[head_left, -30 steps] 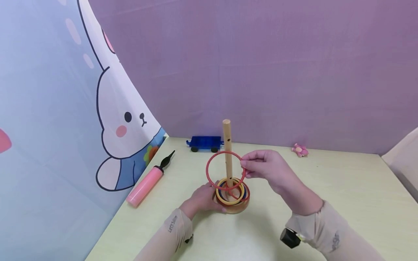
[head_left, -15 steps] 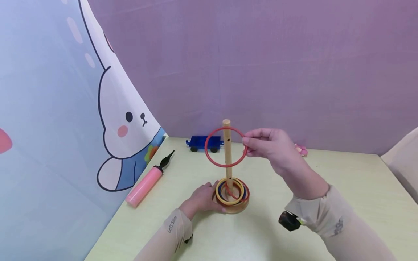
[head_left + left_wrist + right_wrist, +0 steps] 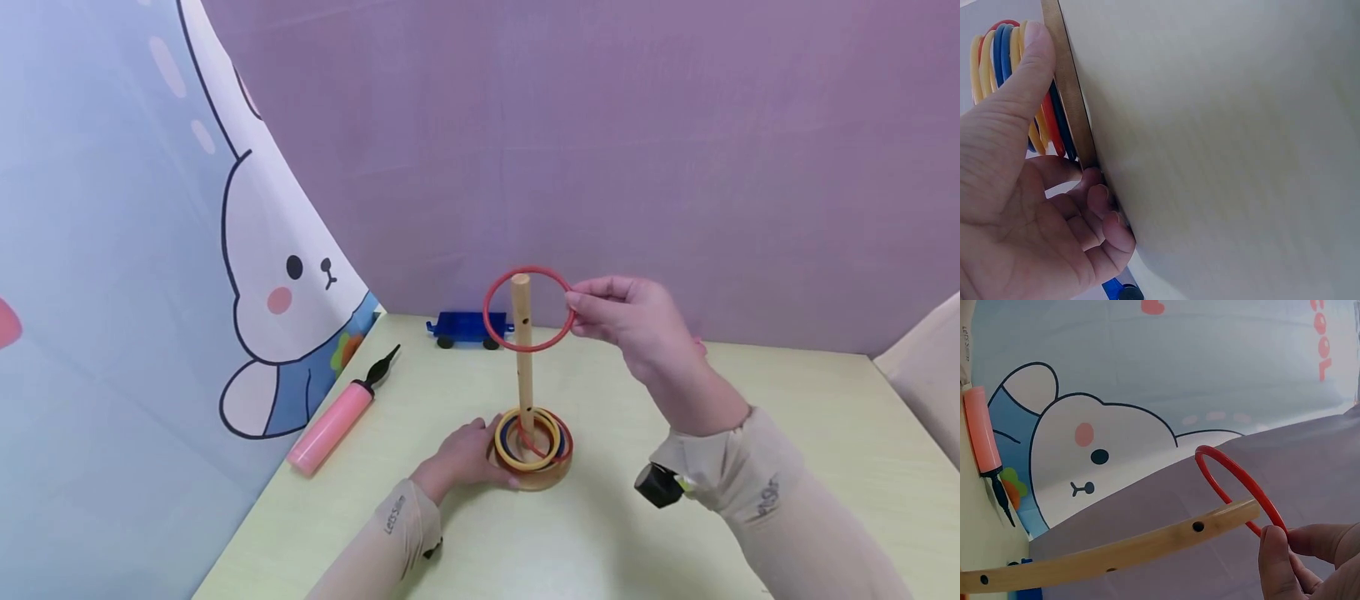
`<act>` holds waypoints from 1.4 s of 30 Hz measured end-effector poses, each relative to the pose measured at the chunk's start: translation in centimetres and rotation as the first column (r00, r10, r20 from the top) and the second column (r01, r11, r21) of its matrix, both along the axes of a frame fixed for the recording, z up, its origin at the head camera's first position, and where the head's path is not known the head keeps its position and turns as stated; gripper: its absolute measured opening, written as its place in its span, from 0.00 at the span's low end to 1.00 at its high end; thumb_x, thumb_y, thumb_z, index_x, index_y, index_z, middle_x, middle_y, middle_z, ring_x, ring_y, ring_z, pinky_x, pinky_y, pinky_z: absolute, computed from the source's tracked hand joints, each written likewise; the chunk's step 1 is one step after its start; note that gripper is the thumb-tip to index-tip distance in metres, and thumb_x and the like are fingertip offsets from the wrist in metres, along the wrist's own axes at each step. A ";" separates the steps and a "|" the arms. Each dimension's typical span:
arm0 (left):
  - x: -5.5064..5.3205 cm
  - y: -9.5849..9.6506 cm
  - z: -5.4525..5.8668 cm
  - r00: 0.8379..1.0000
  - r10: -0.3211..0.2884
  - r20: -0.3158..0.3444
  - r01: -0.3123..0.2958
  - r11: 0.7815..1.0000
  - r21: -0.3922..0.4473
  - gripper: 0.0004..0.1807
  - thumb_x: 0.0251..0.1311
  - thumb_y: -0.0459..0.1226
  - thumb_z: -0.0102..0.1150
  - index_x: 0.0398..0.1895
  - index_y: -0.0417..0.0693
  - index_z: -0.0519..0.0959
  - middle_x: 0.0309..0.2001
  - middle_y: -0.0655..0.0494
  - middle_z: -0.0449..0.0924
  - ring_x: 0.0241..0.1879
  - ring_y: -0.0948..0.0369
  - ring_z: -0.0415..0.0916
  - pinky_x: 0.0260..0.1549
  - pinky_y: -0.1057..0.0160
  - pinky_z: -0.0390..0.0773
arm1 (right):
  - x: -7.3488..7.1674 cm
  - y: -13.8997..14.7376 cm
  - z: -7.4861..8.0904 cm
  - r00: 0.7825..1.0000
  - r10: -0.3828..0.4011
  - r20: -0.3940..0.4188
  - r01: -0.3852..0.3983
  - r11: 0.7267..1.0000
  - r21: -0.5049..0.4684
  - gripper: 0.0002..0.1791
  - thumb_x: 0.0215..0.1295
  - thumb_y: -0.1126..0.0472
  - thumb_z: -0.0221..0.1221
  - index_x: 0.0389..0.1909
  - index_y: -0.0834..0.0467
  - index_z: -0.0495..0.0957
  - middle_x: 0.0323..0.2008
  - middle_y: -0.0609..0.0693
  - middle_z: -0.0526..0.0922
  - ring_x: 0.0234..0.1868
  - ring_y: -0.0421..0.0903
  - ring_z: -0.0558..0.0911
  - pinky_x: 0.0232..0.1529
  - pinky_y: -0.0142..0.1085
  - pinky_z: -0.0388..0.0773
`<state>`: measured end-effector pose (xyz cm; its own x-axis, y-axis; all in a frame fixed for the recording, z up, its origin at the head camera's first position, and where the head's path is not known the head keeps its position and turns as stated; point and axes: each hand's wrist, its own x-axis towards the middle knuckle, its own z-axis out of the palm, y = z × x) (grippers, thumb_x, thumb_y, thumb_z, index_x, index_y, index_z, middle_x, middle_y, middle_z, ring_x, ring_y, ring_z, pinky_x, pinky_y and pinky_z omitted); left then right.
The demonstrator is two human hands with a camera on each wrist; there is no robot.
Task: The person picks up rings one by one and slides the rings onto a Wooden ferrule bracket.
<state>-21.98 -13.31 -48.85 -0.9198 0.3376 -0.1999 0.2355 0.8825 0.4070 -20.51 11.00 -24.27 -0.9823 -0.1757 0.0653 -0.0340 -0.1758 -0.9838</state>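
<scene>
A wooden ring-toss stand rises from the table, its post (image 3: 526, 379) upright on a round base (image 3: 543, 481). My left hand (image 3: 467, 454) grips the left side of that base, with the thumb near the rings and curled fingers at the edge in the left wrist view. Stacked around the foot of the post are several yellow, blue and red rings (image 3: 1005, 53). Between thumb and fingers, my right hand (image 3: 645, 329) pinches a red ring (image 3: 1242, 475) by its right side. The ring is tilted and encircles the very top of the post.
A blue toy wagon (image 3: 471, 327) stands behind the post by the purple backdrop. To the left lies a pink hand pump (image 3: 333, 429) with a black nozzle. A pink toy is mostly hidden behind my right wrist. A rabbit-print curtain (image 3: 292, 333) borders the table's left.
My right hand has raised the red ring from just above the stacked rings to the post's top end. The left hand has kept its grip on the base.
</scene>
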 end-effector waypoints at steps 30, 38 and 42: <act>0.1 -0.1 0.0 1.000 0.008 0.001 -0.008 1.000 -0.010 0.65 0.33 0.68 0.73 0.77 0.53 0.55 0.55 0.47 0.73 0.51 0.53 0.72 0.54 0.50 0.72 | -0.6 0.8 -11.3 0.981 0.001 0.192 -0.019 0.996 0.090 0.14 0.64 0.71 0.60 0.47 0.76 0.74 0.29 0.51 0.83 0.28 0.41 0.83 0.36 0.33 0.82; 0.1 -0.1 0.1 1.000 0.011 0.005 -0.011 1.000 -0.004 0.66 0.33 0.68 0.73 0.76 0.52 0.56 0.54 0.48 0.73 0.51 0.52 0.72 0.54 0.50 0.72 | -0.5 0.8 -13.8 0.976 -0.002 0.219 -0.018 0.996 0.091 0.15 0.65 0.72 0.59 0.48 0.78 0.73 0.28 0.52 0.82 0.26 0.41 0.82 0.34 0.32 0.82; 0.1 -0.1 0.1 1.000 0.013 0.009 -0.013 1.000 0.001 0.66 0.33 0.67 0.73 0.76 0.51 0.56 0.56 0.46 0.72 0.52 0.51 0.72 0.54 0.49 0.72 | -0.6 0.7 -15.1 0.972 -0.014 0.236 -0.012 0.994 0.109 0.13 0.65 0.72 0.59 0.46 0.77 0.74 0.28 0.53 0.82 0.26 0.41 0.82 0.33 0.32 0.82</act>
